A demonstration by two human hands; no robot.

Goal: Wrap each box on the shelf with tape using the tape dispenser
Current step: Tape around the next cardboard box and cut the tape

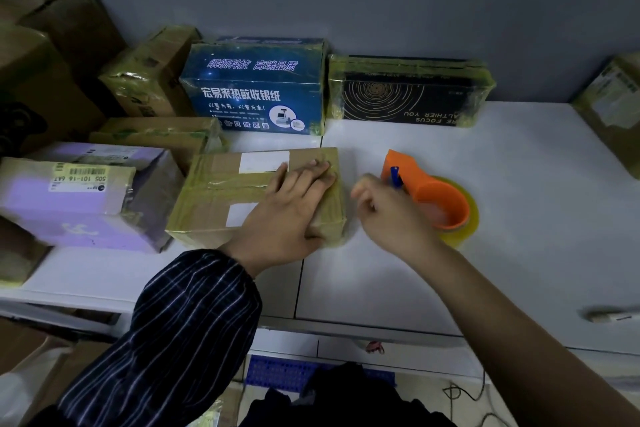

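Pressing the tape flat looks like the step now. L hand lies open, fingers straight, palm down on the right end of the brown box, thumb at the near edge. Best to rub firmly w/ the whole palm from the middle out to edges & corners so no bubbles or loose ends are left, and to hold the box steady so it doesn't slide on the white shelf. R hand is blurred, just beside the orange tape dispenser, fingers loosely curled; can't tell if it grips it. Box sits mid-shelf, left of the dispenser, w/ glossy yellowish tape across top & ends and two white labels showing.
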